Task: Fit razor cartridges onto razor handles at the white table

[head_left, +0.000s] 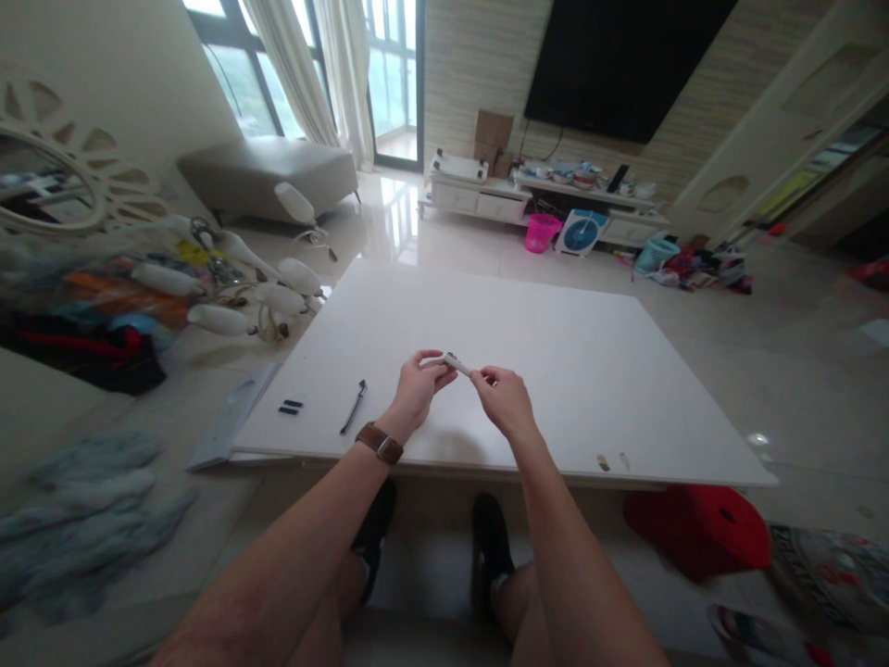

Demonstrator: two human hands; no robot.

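Above surface (556, 352), near edge, L hand (419, 387), R hand (505, 400) both pinch small white piece (453, 361); steady wrists prob. best.

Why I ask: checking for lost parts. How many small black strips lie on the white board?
2. One strip lies near the board's left edge, the other just beside it, left of the pen. The left hand and right hand may hide more.

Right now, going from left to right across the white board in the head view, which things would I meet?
two small black pieces → thin black tool → left hand → small white object, pinched by both hands → right hand → two small scraps
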